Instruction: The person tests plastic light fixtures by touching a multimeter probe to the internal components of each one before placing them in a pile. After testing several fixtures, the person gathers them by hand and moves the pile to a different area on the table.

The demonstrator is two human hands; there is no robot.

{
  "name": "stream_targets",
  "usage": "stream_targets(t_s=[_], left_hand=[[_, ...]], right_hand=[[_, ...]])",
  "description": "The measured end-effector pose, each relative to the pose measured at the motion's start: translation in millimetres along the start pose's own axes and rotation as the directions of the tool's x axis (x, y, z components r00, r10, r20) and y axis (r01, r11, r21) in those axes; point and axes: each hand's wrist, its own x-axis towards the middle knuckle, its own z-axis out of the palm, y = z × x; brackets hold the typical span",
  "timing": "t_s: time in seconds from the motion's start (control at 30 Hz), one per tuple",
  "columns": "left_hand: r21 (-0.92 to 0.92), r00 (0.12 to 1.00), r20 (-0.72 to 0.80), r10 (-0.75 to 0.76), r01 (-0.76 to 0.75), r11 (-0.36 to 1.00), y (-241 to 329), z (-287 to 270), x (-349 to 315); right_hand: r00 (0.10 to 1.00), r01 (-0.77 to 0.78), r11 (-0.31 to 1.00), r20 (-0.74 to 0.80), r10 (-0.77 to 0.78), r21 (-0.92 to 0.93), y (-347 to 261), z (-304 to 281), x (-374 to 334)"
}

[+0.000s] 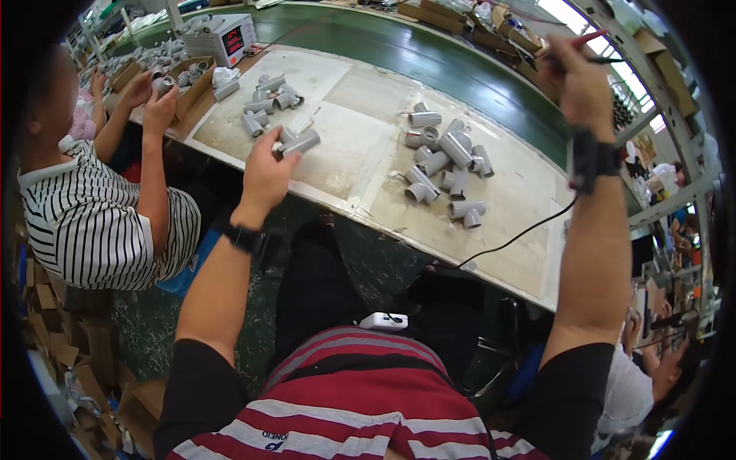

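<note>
While the person sat at the worn bench (491,207), the left hand (264,172) was closed around a grey pipe fitting (300,142), gripping it at its near end so the open socket pointed away over the tabletop. The right hand (583,80) was raised far to the right, clenched on a red-handled tool (584,38); a black cable (521,234) ran down from that wrist and across the bench edge, which probably explains why the arm was held high and clear of the parts. A loose heap of grey fittings (445,165) lay between the two hands, within reach of either. A smaller cluster of fittings (268,103) sat farther left. At the far left, a co-worker in a striped shirt (92,222) held another fitting beside a cardboard box (192,80) and a white meter (226,38).
</note>
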Motion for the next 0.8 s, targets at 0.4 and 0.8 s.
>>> stream_targets(t_s=[0.4, 0.8], left_hand=[[0.311, 0.735, 0.431, 0.523, -0.665, 0.679, 49, 154, -14], [0.351, 0.697, 0.559, 0.45, -0.69, 0.633, 79, 168, -21]], right_hand=[[0.923, -0.37, 0.848, 0.048, 0.382, 0.38, 102, 46, -176], [0.912, -0.387, 0.819, 0.046, 0.408, 0.424, 94, 44, -208]])
